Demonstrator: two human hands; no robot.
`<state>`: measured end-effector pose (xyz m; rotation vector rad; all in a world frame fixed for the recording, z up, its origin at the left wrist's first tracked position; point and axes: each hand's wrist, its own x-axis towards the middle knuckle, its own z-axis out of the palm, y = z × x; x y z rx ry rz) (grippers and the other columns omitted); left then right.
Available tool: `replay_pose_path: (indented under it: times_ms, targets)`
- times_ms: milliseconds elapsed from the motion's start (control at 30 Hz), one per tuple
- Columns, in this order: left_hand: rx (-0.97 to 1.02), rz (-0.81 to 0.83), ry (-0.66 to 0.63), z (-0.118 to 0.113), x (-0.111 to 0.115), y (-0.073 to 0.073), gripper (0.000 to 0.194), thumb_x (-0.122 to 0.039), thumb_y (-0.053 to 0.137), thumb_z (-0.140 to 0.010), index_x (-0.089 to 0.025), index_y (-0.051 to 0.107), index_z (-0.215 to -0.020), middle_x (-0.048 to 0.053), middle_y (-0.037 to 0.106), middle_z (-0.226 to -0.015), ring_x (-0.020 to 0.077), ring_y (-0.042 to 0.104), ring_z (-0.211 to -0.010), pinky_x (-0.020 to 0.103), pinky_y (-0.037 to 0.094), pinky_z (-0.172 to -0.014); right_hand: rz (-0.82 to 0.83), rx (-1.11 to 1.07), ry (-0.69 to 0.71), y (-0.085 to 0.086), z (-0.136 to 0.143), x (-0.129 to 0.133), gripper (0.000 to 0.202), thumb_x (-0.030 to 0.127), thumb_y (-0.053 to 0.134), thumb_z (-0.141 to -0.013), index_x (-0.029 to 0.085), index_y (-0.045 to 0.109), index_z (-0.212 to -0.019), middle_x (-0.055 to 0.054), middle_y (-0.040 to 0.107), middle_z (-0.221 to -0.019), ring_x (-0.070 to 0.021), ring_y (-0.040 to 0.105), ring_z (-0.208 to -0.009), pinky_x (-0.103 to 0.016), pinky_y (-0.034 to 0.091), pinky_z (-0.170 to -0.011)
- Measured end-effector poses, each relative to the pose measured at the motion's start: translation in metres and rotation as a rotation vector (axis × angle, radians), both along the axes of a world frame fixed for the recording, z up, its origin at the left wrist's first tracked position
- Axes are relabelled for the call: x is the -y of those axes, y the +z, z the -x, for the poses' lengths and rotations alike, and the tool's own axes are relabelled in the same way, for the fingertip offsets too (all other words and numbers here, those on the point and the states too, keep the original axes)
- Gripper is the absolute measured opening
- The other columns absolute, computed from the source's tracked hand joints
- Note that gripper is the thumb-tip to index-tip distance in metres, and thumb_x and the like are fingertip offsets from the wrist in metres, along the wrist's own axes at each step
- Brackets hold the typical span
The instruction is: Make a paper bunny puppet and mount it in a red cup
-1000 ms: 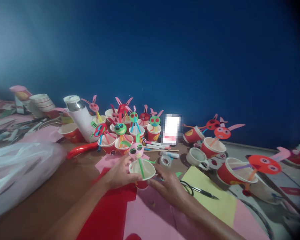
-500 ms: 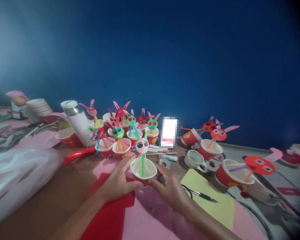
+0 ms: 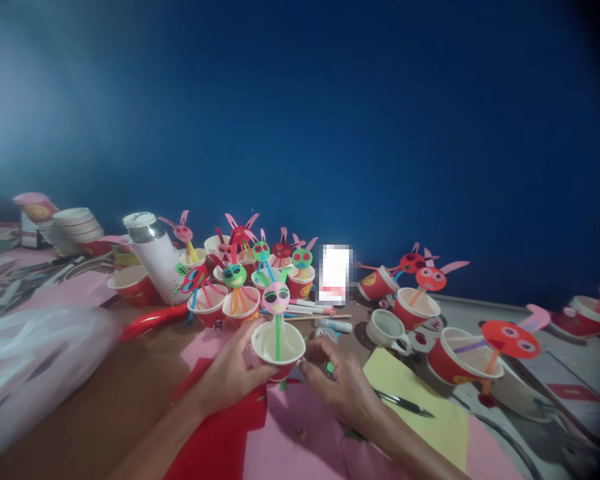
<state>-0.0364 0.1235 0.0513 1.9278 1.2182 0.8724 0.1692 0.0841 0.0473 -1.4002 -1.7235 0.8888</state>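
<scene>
A red paper cup (image 3: 279,352) with a white inside is held just above the pink paper (image 3: 293,433). Inside it stands a green stick bearing a pink paper face (image 3: 276,298) with dark eyes and green ears. My left hand (image 3: 233,370) wraps round the cup's left side. At the cup's right edge, the fingers of my right hand (image 3: 337,380) are pinched together; what they hold, if anything, is too small to tell. A bit of green shows below the cup.
Decorated cups (image 3: 240,300) crowd the back; others stand at right. A white flask (image 3: 155,260) and a plastic bag (image 3: 45,360) are at left. A white mug (image 3: 386,328), a pen (image 3: 405,403) and yellow paper (image 3: 425,433) lie right.
The cup has shifted slightly left in view with my left hand on it. My right hand's fingers have drawn together at its rim. Green now shows below the cup.
</scene>
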Motion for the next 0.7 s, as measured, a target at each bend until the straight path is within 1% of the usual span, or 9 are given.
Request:
replay_pose_path:
  times_ms: [133,233,367,467,567,700]
  targets:
    - [-0.032,0.032,-0.017,0.003,0.0,-0.006,0.07,-0.031,0.069,-0.068,-0.017,0.039,-0.13,0.014,0.046,-0.134,0.031,0.043,-0.123,0.046,0.037,-0.101,0.017,-0.005,-0.001,-0.003,0.002,-0.001,0.016,0.03,0.051,-0.084,0.018,0.057,-0.074,0.001,0.061,-0.066,-0.0128,0.053,-0.062,-0.022,0.035,-0.054]
    - [-0.092,0.016,0.002,0.004,0.001,-0.01,0.071,-0.031,0.068,-0.068,-0.018,0.039,-0.13,0.015,0.046,-0.134,0.0324,0.041,-0.124,0.048,0.037,-0.1,0.007,-0.007,-0.027,-0.005,0.005,-0.002,0.018,0.029,0.052,-0.083,0.017,0.054,-0.07,0.001,0.057,-0.062,-0.0116,0.05,-0.058,-0.021,0.034,-0.053]
    - [-0.144,-0.037,0.026,0.001,0.004,-0.006,0.069,-0.036,0.071,-0.063,-0.017,0.045,-0.124,0.013,0.057,-0.119,0.0332,0.052,-0.112,0.045,0.046,-0.089,0.006,-0.024,-0.032,-0.01,0.009,-0.002,0.016,0.027,0.053,-0.081,0.016,0.055,-0.069,0.001,0.057,-0.062,-0.0114,0.05,-0.058,-0.021,0.034,-0.053]
    - [-0.2,-0.102,0.062,-0.004,0.006,-0.001,0.065,-0.039,0.073,-0.059,-0.018,0.049,-0.117,0.011,0.059,-0.112,0.0324,0.054,-0.105,0.046,0.047,-0.085,0.006,-0.028,-0.031,-0.014,0.01,-0.001,0.015,0.025,0.054,-0.08,0.016,0.054,-0.067,0.001,0.057,-0.062,-0.0114,0.05,-0.058,-0.02,0.034,-0.053]
    - [-0.238,-0.185,0.08,-0.006,0.006,0.001,0.058,-0.041,0.071,-0.061,-0.019,0.05,-0.11,0.011,0.057,-0.109,0.0316,0.052,-0.104,0.047,0.045,-0.086,0.036,-0.054,-0.015,-0.017,0.011,0.0,0.016,0.026,0.053,-0.08,0.016,0.053,-0.068,0.001,0.056,-0.062,-0.0112,0.049,-0.058,-0.02,0.034,-0.053]
    - [-0.232,-0.247,0.059,-0.006,0.005,0.0,0.051,-0.037,0.066,-0.066,-0.019,0.049,-0.111,0.01,0.055,-0.111,0.0298,0.048,-0.11,0.045,0.04,-0.093,0.045,-0.048,-0.03,-0.016,0.013,0.001,0.019,0.028,0.054,-0.079,0.017,0.047,-0.064,0.003,0.048,-0.058,-0.0102,0.042,-0.055,-0.02,0.031,-0.05]
